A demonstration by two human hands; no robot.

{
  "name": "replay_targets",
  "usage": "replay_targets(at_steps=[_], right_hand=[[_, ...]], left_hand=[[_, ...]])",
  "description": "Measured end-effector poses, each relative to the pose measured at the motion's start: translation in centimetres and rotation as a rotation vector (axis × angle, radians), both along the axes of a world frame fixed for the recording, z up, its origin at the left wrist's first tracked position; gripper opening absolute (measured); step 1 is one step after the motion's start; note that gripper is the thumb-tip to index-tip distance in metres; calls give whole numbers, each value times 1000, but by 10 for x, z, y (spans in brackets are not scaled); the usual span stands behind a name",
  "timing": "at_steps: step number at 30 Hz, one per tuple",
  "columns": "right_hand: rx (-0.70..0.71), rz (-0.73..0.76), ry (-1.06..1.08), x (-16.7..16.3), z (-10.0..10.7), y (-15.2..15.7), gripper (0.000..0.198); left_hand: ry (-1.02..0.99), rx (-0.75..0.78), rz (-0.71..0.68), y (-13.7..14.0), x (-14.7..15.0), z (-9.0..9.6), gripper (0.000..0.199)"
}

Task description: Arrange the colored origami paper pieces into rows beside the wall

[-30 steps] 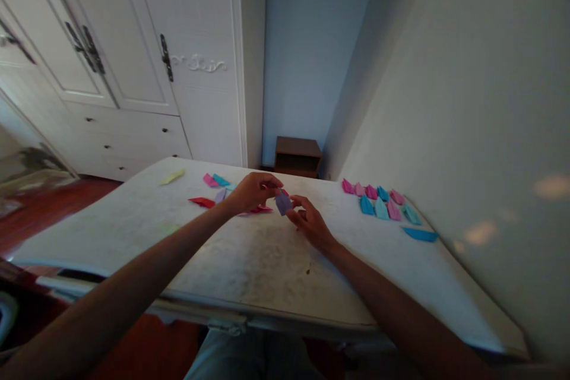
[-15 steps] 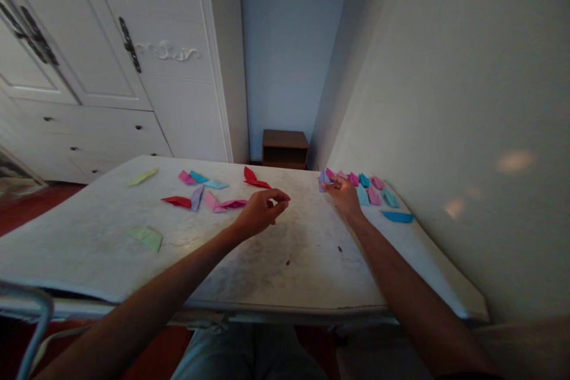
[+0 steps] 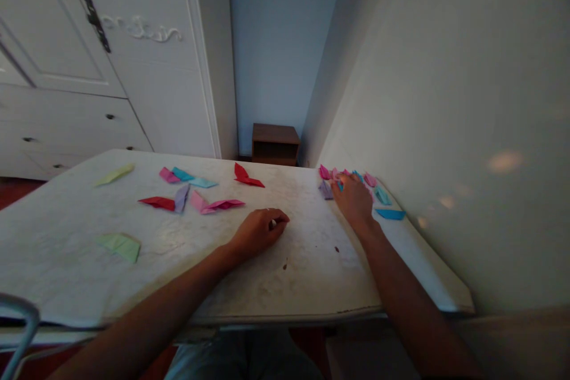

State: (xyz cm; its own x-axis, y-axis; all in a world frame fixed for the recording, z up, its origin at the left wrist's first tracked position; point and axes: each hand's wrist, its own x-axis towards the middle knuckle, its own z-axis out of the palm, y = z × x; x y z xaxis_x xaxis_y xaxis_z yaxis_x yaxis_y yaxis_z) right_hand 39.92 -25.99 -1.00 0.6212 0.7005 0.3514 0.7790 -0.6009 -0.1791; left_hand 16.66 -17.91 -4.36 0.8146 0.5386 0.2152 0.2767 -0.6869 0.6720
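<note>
My left hand rests low over the table's middle, thumb and fingertips together, with nothing visible between them. To the right, my right hand reaches over a cluster of small folded paper pieces, its fingers slightly apart. A bit of blue paper shows between its fingers; whether it is gripped is unclear. Just left of those fingertips sits a lilac folded paper. Behind it is a magenta piece. Beyond the hand are a pink piece, a teal one and a flat blue one. My hand hides others.
On the table's left lie red, pink, lilac, yellow and pale green folded papers. The wall runs along the right side. A white wardrobe and brown cabinet stand behind.
My right hand has let go of the lilac paper and moved right across the cluster. My left hand has come down nearer the tabletop. The view has shifted a little.
</note>
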Motion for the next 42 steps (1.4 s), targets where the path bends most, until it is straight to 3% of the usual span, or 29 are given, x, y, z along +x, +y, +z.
replay_targets(at_steps=[5, 9, 17, 31, 38, 42], right_hand=[[-272, 197, 24, -14, -11, -6, 33], [-359, 184, 44, -17, -20, -2, 44], [-371, 92, 18, -18, -20, 3, 59], [-305, 165, 34, -29, -22, -1, 47], [-315, 80, 73, -29, -15, -2, 49], [-335, 103, 63, -26, -19, -1, 45]], left_hand=[[20, 47, -17, -1, 0, -1, 22], [43, 104, -43, -2, 0, -3, 21], [51, 166, -72, -4, -1, -3, 21], [31, 190, -73, -5, -1, -3, 20], [13, 188, -70, -5, -2, -5, 19], [11, 176, -70, -5, -3, -3, 19]])
